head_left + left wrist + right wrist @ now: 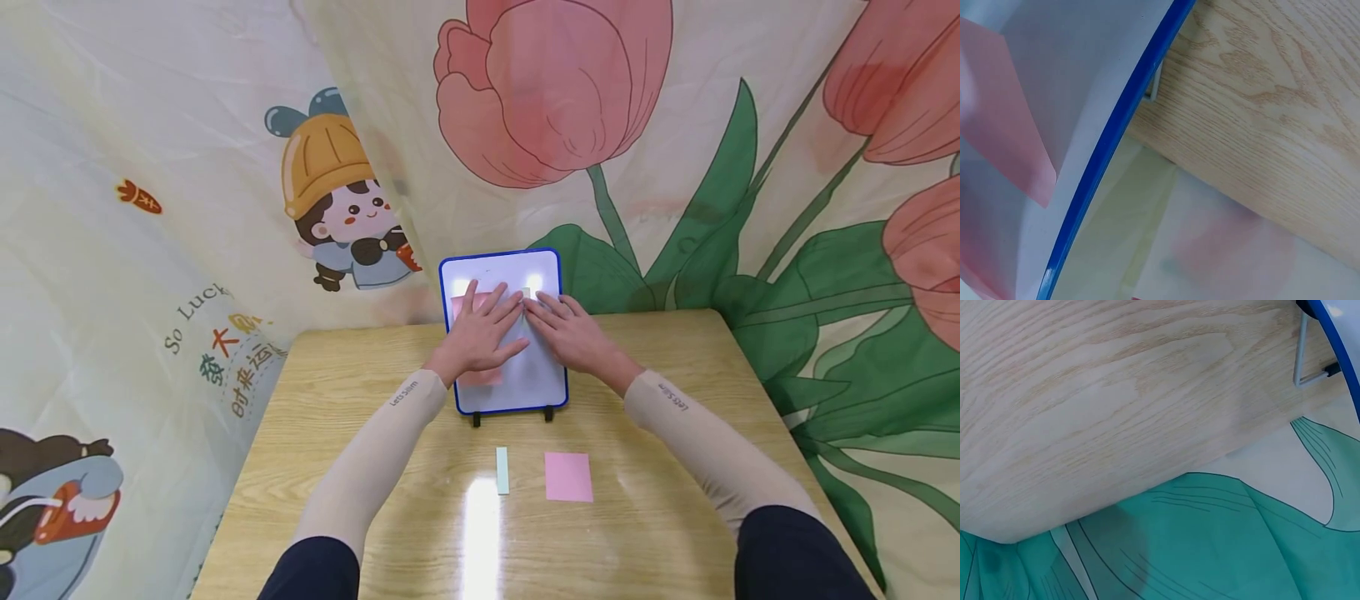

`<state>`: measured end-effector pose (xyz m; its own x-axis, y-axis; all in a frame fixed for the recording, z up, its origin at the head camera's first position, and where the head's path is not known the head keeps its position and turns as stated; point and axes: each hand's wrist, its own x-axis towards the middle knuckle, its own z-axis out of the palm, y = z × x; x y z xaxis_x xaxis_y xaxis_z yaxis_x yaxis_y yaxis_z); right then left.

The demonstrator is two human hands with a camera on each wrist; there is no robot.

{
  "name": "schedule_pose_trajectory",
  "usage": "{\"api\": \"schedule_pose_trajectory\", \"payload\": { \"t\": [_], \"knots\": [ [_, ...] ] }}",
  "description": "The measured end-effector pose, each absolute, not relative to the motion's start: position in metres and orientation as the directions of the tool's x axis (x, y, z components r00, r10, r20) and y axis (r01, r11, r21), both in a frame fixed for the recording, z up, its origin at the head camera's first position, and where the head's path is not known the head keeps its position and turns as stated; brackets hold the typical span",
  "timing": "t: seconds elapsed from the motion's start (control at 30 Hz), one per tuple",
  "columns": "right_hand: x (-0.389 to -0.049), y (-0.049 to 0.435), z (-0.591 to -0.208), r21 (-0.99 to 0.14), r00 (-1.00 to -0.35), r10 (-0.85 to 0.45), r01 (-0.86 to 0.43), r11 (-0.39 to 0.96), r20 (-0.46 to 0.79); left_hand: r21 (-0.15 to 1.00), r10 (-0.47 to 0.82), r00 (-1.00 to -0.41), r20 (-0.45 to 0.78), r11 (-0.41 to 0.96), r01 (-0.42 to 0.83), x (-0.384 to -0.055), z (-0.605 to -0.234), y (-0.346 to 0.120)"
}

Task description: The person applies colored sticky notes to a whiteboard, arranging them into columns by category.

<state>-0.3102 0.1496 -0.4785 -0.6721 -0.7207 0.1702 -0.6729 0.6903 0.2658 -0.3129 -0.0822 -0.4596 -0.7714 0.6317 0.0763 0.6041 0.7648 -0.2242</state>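
Observation:
A small whiteboard point(543, 375) with a blue rim stands tilted at the back of the table. My left hand point(480, 333) rests on it with fingers spread, partly covering a pink sticky note point(459, 307) at the upper left. Another pink note point(483, 377) shows below that hand. My right hand point(576, 335) touches the board's right half, fingers straight, their tips beside a pale green strip point(527, 292). The two hands' fingertips nearly meet at mid-board. In the left wrist view, a pink note's corner point(1010, 119) lies near the blue rim; neither wrist view shows a hand.
On the wooden table point(645, 533), in front of the board, lie a pale green strip point(502, 471) and a pink square note point(568, 477). A wire stand leg point(1300, 356) props the board from behind. Printed cloth point(637, 217) hangs behind the table.

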Motion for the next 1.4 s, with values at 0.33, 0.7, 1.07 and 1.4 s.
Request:
{"api": "schedule_pose_trajectory", "payload": {
  "t": [0.33,0.7,1.07,1.4],
  "knots": [
    [-0.303,0.149,-0.481,0.286,-0.671,-0.724,-0.671,0.684,0.158,-0.197,0.633,-0.768,0.099,0.769,0.609,-0.312,-0.458,-0.085],
    [-0.286,0.148,-0.474,0.184,-0.586,-0.686,-0.687,0.703,0.432,-0.135,0.592,-0.772,0.230,0.805,0.577,-0.294,-0.440,-0.095],
    [-0.237,0.175,-0.511,0.015,-0.503,-0.513,-0.704,0.710,0.695,-0.044,0.584,-0.736,0.343,0.792,0.609,-0.223,-0.471,-0.152],
    [-0.174,0.169,-0.551,-0.132,-0.642,-0.446,-0.648,0.750,0.624,0.055,0.490,-0.803,0.338,0.842,0.537,-0.160,-0.523,-0.184]
  ]
}}
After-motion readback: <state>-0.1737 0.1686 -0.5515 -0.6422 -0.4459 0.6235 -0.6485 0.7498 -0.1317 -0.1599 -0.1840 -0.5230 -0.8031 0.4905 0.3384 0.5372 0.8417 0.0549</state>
